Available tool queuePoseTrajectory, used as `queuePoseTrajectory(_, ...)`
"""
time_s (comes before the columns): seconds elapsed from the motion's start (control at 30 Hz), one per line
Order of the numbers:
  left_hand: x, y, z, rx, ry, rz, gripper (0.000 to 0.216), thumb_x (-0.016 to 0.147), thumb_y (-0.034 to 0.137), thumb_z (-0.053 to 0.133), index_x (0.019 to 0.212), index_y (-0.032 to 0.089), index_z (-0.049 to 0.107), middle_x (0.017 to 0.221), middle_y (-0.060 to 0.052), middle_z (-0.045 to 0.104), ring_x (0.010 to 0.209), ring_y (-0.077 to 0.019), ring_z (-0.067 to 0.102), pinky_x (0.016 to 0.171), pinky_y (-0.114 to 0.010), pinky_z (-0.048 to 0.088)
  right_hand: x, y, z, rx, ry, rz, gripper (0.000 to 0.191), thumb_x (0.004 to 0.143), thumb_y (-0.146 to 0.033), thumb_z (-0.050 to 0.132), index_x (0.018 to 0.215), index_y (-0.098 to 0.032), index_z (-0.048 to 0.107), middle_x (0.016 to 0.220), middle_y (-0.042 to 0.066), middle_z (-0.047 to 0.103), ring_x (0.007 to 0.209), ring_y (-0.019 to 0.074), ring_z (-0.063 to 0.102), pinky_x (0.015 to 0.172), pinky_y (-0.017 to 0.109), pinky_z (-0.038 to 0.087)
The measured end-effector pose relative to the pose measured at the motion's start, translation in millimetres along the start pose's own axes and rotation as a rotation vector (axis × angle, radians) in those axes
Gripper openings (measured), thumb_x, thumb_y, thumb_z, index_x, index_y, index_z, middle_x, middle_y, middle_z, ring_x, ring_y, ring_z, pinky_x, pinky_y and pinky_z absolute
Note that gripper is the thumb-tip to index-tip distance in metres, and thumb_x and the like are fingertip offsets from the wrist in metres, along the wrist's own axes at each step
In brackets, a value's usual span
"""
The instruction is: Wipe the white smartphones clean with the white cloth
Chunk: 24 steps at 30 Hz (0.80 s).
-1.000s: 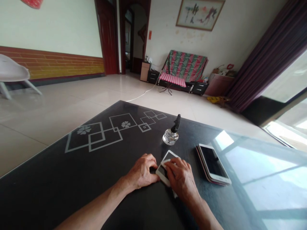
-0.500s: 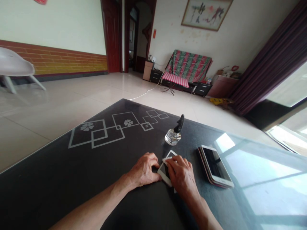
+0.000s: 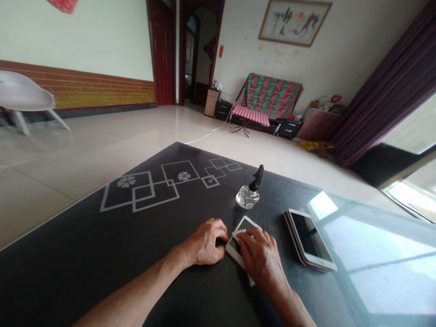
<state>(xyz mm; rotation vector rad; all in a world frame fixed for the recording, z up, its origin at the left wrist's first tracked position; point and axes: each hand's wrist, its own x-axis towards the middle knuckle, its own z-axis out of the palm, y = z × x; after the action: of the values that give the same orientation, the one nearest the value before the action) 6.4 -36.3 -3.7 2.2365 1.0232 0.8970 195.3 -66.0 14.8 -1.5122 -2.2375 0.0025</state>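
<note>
1. White phone (image 3: 234, 252) is laid flat on dark counter (image 3: 163, 240), lower centre of frame.
2. Its left edge is met by curled fingers of left hand (image 3: 208, 243); whether it is grasped by that grip cannot be told.
3. White wipe (image 3: 240, 232) is pinched in the grip of right hand (image 3: 263, 255), held against the screen.
4. Spray bottle (image 3: 248, 196) is stood just beyond; phone stack (image 3: 311, 238) is placed right of centre.

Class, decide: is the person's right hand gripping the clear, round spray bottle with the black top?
No, the right hand holds a white cloth on the white-framed phone, apart from the bottle.
</note>
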Motion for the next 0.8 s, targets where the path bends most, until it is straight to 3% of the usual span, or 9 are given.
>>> queuePoseTrajectory(0.17, 1, -1, 2, 0.002, 0.019, 0.008, 0.024, 0.059, 0.006, 0.058, 0.075, 0.018, 0.071, 0.086, -0.003, 0.065, 0.079, -0.0188, 0.059, 0.076, -0.030, 0.048, 10, 6, 4, -0.021, 0.020, -0.008, 0.020, 0.089, -0.024, 0.051, 0.098, -0.028, 0.068, 0.092, 0.004, 0.061, 0.083, 0.0187, 0.053, 0.075, 0.033, 0.036)
queuePoseTrajectory(0.53, 0, -3, 3, -0.013, 0.031, 0.017, 0.023, 0.060, 0.006, 0.060, 0.074, 0.019, 0.070, 0.083, -0.002, 0.065, 0.078, -0.0176, 0.058, 0.075, -0.029, 0.047, -17, -17, -8, 0.058, -0.097, -0.158, 0.021, 0.092, -0.025, 0.046, 0.100, -0.028, 0.066, 0.094, 0.005, 0.060, 0.081, 0.0174, 0.053, 0.075, 0.032, 0.039)
queuePoseTrajectory(0.8, 0, -1, 0, 0.006, -0.001, 0.016, 0.024, 0.061, 0.004, 0.057, 0.075, 0.019, 0.070, 0.086, -0.002, 0.064, 0.081, -0.0184, 0.057, 0.076, -0.028, 0.047, -6, -12, -4, 0.028, -0.078, -0.128, 0.019, 0.092, -0.025, 0.048, 0.098, -0.027, 0.066, 0.094, 0.004, 0.060, 0.083, 0.0173, 0.053, 0.076, 0.033, 0.039)
